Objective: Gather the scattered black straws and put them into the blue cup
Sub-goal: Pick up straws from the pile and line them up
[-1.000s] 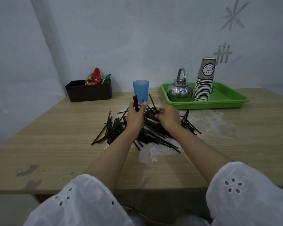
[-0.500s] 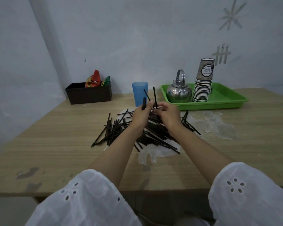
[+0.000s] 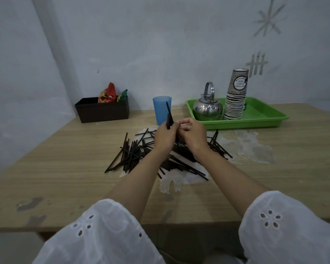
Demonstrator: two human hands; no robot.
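A pile of black straws [image 3: 133, 155] lies scattered on the wooden table [image 3: 65, 168], spreading left and right beneath my hands. My left hand [image 3: 165, 135] grips a small bundle of black straws [image 3: 169, 116] upright, their tips rising in front of the blue cup [image 3: 160, 109]. My right hand [image 3: 191, 133] sits close against the left, fingers curled and touching the bundle's lower part. The blue cup stands upright just behind my hands, and I cannot see any straws inside it.
A green tray [image 3: 263, 115] at the back right carries a steel kettle [image 3: 207, 109] and a stack of paper cups [image 3: 235, 98]. A dark box [image 3: 103, 111] with snack packets stands at the back left. White worn patches mark the table near the pile.
Both hands have risen from the pile and come together. The straws in my left hand have gone from spread apart to a tighter upright bundle in front of the cup.
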